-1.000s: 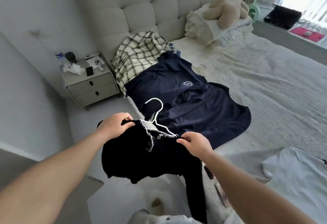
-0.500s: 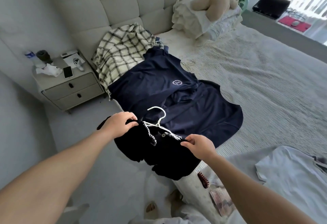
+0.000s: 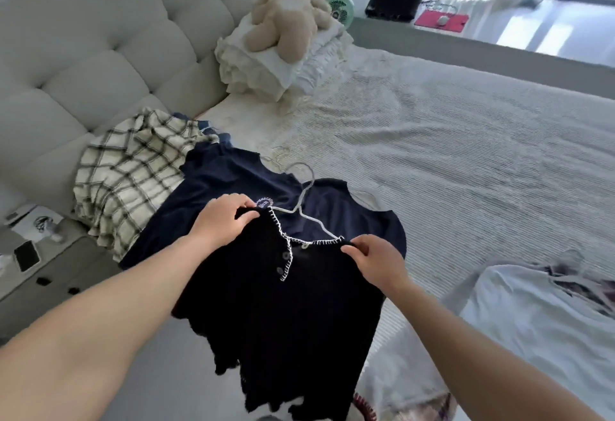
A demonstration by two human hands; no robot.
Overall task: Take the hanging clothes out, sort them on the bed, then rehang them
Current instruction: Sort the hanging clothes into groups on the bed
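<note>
I hold a black cardigan (image 3: 286, 314) with white stitched trim and buttons by its shoulders, still on a white hanger (image 3: 304, 202). My left hand (image 3: 221, 222) grips its left shoulder and my right hand (image 3: 374, 259) pinches its right shoulder. The cardigan hangs over the near edge of the bed (image 3: 466, 161), partly above a navy garment (image 3: 233, 187) spread flat there. A cream and black plaid shirt (image 3: 133, 171) lies against the headboard to the left. A white garment (image 3: 539, 327) lies on the bed at the lower right.
A stack of white pillows (image 3: 283, 67) with a beige plush toy (image 3: 286, 21) sits at the head of the bed. A nightstand (image 3: 36, 274) with a phone and small items stands at the left. A window ledge with a fan (image 3: 339, 9) runs behind.
Both hands have carried the black cardigan forward and up over the bed, above the navy garment. The view has turned right, away from the nightstand.
</note>
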